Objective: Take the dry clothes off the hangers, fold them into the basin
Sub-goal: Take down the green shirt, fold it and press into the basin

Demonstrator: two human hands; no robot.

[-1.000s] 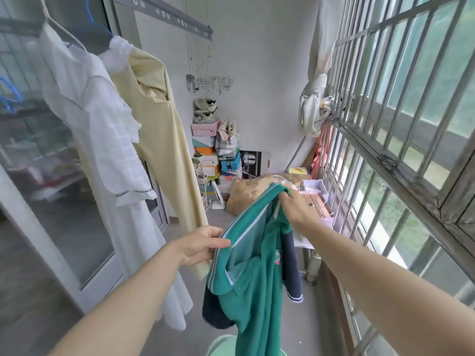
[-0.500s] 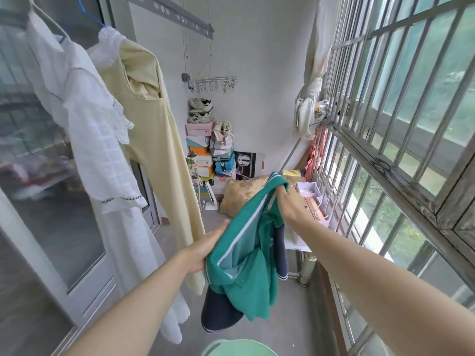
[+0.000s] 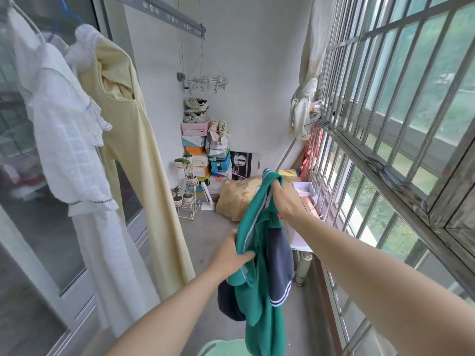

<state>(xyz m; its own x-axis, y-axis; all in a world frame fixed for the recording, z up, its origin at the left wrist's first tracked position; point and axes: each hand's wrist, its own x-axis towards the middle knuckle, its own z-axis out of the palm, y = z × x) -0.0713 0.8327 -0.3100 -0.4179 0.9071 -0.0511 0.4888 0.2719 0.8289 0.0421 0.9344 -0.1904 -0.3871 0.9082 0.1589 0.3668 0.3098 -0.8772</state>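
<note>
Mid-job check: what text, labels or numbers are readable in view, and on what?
Nothing reads clearly.
blue shoebox: white letters, too blurred to read.
drying rail: small marks, too small to read.
black carton: a pot picture, no legible words.
green jacket: no print shows.

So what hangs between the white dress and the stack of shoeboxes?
A long pale yellow dress, hanging right beside the white dress; the head view shows it.

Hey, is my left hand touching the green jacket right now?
Touching. The head view shows the left hand gripping a fold of the green jacket, with the thumb pressed over the cloth and no gap.
</note>
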